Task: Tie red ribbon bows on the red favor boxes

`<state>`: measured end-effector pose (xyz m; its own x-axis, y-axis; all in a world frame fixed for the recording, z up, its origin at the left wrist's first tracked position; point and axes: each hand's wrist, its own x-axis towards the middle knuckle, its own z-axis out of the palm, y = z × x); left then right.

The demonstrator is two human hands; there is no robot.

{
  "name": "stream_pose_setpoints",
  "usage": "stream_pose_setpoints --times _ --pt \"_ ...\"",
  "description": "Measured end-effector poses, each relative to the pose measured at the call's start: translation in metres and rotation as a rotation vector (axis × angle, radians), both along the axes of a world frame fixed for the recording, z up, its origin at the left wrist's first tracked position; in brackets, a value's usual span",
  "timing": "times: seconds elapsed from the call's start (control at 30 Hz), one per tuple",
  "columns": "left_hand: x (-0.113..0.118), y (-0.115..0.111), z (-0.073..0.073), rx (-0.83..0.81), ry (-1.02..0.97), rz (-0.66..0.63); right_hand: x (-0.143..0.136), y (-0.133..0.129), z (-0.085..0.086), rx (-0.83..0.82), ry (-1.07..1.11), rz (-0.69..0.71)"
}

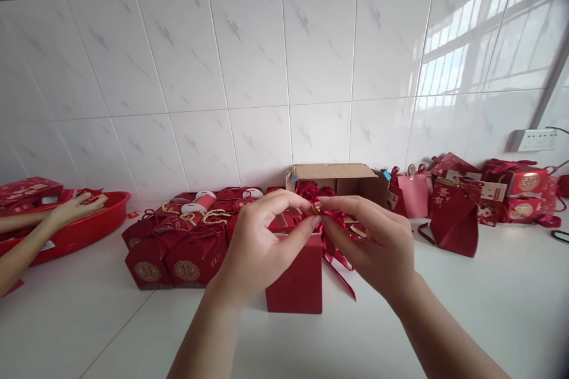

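Left hand (267, 237) and right hand (377, 243) meet mid-frame, thumbs and forefingers pinching a small, shiny gold-coloured piece (318, 209); a slackened pinch could drop it onto the upright red paper box (296, 287) at its seven o'clock or among glossy red ribbons (329, 247) at five, a brown cardboard carton (335, 171) beyond at one.

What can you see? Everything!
Tiled wall: one, white, back
Socket: one, white, wall, right
Counter: one, white, below
Basin: one, red, left
Clustered boxes: several, red, centre-left
Cardboard box: one, brown, against wall
Ribbons: several, red, centre
Bags and boxes: several, red/pink, right
Front box: one, red, front centre
Dark loop: one, black, right edge
Other person's arms: two, at basin
Tiny piece: one, gold, centre
Left hand, right hand: one each, bare, centre
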<state>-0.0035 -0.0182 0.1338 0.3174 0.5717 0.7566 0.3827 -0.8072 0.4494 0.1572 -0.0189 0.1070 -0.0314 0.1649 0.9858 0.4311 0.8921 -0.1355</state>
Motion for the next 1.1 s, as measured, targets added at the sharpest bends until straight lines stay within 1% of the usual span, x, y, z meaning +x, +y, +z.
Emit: stream_pose_setpoints --times 0.07,0.17,0.23,0.4,0.47,0.63,0.77,0.83,1.0,1.1 --pt "-0.001 0.000 -0.001 0.031 0.013 0.014 0.000 0.000 0.000 -0.035 -0.011 0.093" --pt "-0.004 0.001 -0.001 0.076 0.039 0.041 0.002 -0.001 0.000 -0.187 0.005 0.247" --pt "-0.005 0.001 -0.001 0.066 0.053 0.039 0.003 -0.001 0.000 -0.335 0.050 0.375" --pt "-0.006 -0.004 0.001 0.013 0.102 -0.027 0.005 -0.001 0.000 -0.792 0.201 0.712" --pt "-0.005 -0.007 0.002 0.032 0.130 -0.045 0.006 -0.001 0.001 -0.902 0.227 0.801" --pt "-0.006 -0.008 0.002 0.101 0.184 -0.048 0.005 0.000 0.001 -1.016 0.265 0.935" --pt "-0.005 -0.007 0.000 0.153 0.193 -0.046 0.005 0.002 -0.001 -1.128 0.345 1.099" --pt "-0.004 -0.006 -0.002 0.170 0.197 -0.057 0.007 0.004 -0.001 -1.183 0.341 1.166" --pt "-0.003 -0.003 -0.002 0.219 0.217 -0.079 0.013 0.006 0.000 -1.261 0.304 1.256" --pt "-0.004 -0.002 -0.002 0.275 0.211 -0.092 0.014 0.008 -0.001 -1.290 0.297 1.379"
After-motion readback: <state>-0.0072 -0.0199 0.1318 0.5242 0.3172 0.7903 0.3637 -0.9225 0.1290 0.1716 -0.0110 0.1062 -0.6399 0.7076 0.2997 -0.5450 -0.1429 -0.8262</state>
